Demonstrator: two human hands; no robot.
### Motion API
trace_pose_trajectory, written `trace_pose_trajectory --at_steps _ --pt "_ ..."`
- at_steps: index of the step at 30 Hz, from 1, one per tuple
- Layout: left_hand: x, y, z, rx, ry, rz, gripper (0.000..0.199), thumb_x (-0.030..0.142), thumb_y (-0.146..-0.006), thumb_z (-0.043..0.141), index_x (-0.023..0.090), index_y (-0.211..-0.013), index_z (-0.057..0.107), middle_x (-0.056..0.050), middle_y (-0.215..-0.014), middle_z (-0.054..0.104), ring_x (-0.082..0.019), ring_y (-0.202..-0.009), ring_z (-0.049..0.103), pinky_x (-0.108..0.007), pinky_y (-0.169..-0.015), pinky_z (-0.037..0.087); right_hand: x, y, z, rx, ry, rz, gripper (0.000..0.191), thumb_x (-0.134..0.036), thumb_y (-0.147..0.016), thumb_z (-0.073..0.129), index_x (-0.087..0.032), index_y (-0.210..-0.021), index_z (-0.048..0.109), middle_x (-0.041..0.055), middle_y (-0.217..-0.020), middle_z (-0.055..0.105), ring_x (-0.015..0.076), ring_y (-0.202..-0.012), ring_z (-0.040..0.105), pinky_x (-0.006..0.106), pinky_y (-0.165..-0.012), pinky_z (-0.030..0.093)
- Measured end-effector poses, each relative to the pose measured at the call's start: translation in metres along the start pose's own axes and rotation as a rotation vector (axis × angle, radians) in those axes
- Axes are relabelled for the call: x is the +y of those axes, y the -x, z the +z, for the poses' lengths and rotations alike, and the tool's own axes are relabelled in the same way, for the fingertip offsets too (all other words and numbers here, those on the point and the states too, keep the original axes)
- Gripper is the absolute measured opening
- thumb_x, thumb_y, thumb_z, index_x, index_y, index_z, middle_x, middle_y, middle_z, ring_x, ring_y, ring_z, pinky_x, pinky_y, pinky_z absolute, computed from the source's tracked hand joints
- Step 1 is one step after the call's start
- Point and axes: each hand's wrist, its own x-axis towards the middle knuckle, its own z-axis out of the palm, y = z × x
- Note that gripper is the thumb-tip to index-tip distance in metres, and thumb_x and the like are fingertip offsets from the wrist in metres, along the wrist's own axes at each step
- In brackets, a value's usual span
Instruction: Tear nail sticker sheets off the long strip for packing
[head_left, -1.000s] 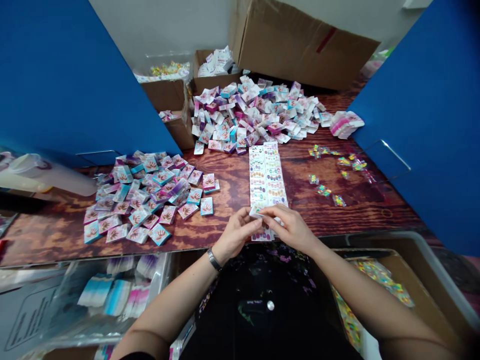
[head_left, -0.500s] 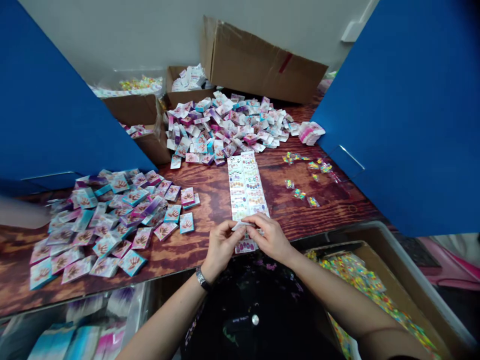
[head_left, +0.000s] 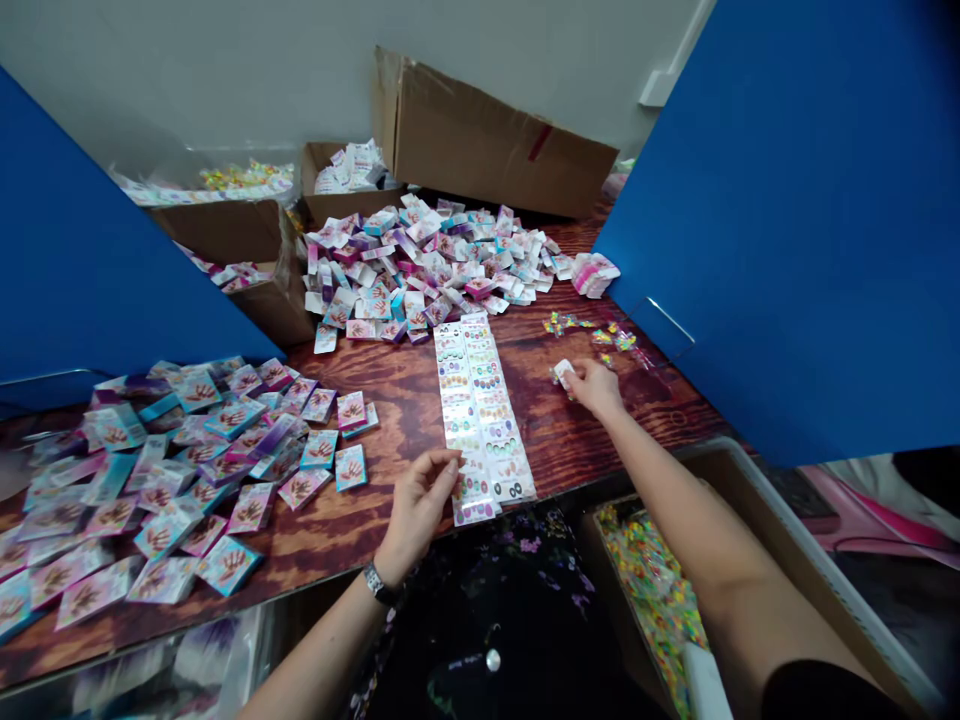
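Note:
My left hand (head_left: 420, 502) lies at the left edge of the two long sticker sheets (head_left: 491, 400). Its thumb and forefinger reach toward that edge, loosely apart, and the other fingers curl under. Over on the right, my right hand (head_left: 596, 388) pinches a small folded white paper (head_left: 564, 373). A little clear packet with yellow bits shows partly beneath this paper; whether the hand grips it too is hidden. Beyond the hand are several more clear packets of colourful bits (head_left: 601, 338). The sticker sheets carry rows of small round coloured designs.
Small printed boxes (head_left: 184, 470) are heaped on the left, with a larger heap (head_left: 427, 260) at the back. Behind stand open cartons (head_left: 495, 140). Blue panels (head_left: 742, 230) flank the table. A bin (head_left: 810, 560) with colourful packets is below right.
My right hand has left my left hand and moved right to the clear packets, carrying the folded paper. My left hand stays by the sheets. The view has shifted slightly.

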Motion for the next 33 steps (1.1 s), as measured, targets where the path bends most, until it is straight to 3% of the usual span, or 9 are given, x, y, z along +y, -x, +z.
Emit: trace_pose_trajectory --at_steps 4,8,12,15,18,22,25,28,33 --pt "0.003 -0.004 -0.002 -0.004 0.015 -0.018 0.031 0.043 -0.076 0.073 0.018 -0.093 0.067 -0.003 -0.088 0.067 -0.013 -0.073 0.061 -0.024 -0.07 0.05 -0.006 -0.011 0.011 -0.112 0.105 -0.021 0.028 -0.036 -0.084 0.057 -0.016 -0.097 0.072 0.0116 -0.09 0.073 0.0262 -0.089 0.068 0.031 -0.074 0.047" --pt "0.007 -0.011 -0.004 -0.011 -0.006 0.005 0.029 0.043 -0.077 0.071 0.018 -0.092 0.067 -0.002 -0.083 0.067 -0.013 -0.071 0.059 -0.024 -0.067 0.048 -0.013 -0.015 0.012 -0.144 0.165 -0.099 0.027 -0.034 -0.084 0.056 -0.019 -0.101 0.071 0.0134 -0.099 0.07 0.0267 -0.091 0.066 0.033 -0.073 0.045" --pt "0.013 -0.031 -0.009 -0.038 -0.115 0.121 0.024 0.04 -0.082 0.065 0.017 -0.09 0.067 -0.004 -0.084 0.067 -0.014 -0.072 0.059 -0.024 -0.067 0.047 -0.024 -0.01 0.017 -0.158 0.165 -0.277 0.025 -0.032 -0.087 0.054 -0.02 -0.103 0.068 0.0119 -0.102 0.068 0.0239 -0.092 0.064 0.031 -0.075 0.043" --pt "0.027 -0.063 -0.027 0.024 -0.334 0.278 0.02 0.035 -0.086 0.059 0.017 -0.089 0.068 -0.005 -0.083 0.068 -0.016 -0.074 0.061 -0.024 -0.068 0.046 -0.029 -0.005 0.028 -0.166 0.15 -0.381 0.025 -0.029 -0.089 0.05 -0.02 -0.107 0.065 0.01 -0.103 0.068 0.0225 -0.091 0.064 0.03 -0.075 0.042" --pt "0.05 -0.11 -0.062 0.229 -0.789 0.355 0.02 0.027 -0.09 0.051 0.018 -0.099 0.066 -0.007 -0.095 0.069 -0.018 -0.084 0.064 -0.026 -0.075 0.048 -0.027 -0.003 0.041 -0.135 0.102 -0.43 0.027 -0.029 -0.09 0.047 -0.021 -0.11 0.063 0.0099 -0.107 0.068 0.0235 -0.093 0.064 0.031 -0.076 0.043" --pt "0.079 -0.176 -0.113 0.401 -1.02 0.299 0.024 0.021 -0.086 0.055 0.013 -0.107 0.063 -0.016 -0.114 0.062 -0.03 -0.111 0.054 -0.039 -0.099 0.038 -0.022 -0.004 0.052 -0.095 0.003 -0.429 0.03 -0.032 -0.09 0.045 -0.019 -0.11 0.063 0.0117 -0.108 0.068 0.0265 -0.097 0.064 0.034 -0.08 0.045" --pt "0.086 -0.21 -0.136 0.485 -1.134 0.208 0.031 0.025 -0.086 0.056 0.007 -0.111 0.058 -0.024 -0.121 0.053 -0.038 -0.119 0.045 -0.048 -0.1 0.034 -0.021 -0.006 0.054 -0.129 -0.086 -0.321 0.033 -0.036 -0.088 0.048 -0.019 -0.112 0.062 0.0112 -0.106 0.07 0.0279 -0.095 0.066 0.036 -0.078 0.046" --pt "0.082 -0.23 -0.141 0.528 -1.184 0.125 0.035 0.027 -0.087 0.056 0.006 -0.114 0.054 -0.027 -0.126 0.046 -0.04 -0.12 0.042 -0.049 -0.095 0.037 -0.021 -0.01 0.054 -0.199 -0.169 -0.23 0.037 -0.04 -0.084 0.051 -0.019 -0.114 0.061 0.0088 -0.099 0.073 0.0277 -0.09 0.067 0.035 -0.075 0.046" --pt "0.077 -0.241 -0.14 0.546 -1.137 0.057 0.029 0.022 -0.088 0.051 0.011 -0.114 0.054 -0.021 -0.125 0.047 -0.035 -0.12 0.044 -0.044 -0.096 0.038 -0.017 -0.019 0.056 -0.235 -0.178 -0.274 0.036 -0.046 -0.082 0.048 -0.02 -0.101 0.063 0.0071 -0.091 0.073 0.0257 -0.081 0.067 0.032 -0.067 0.044"
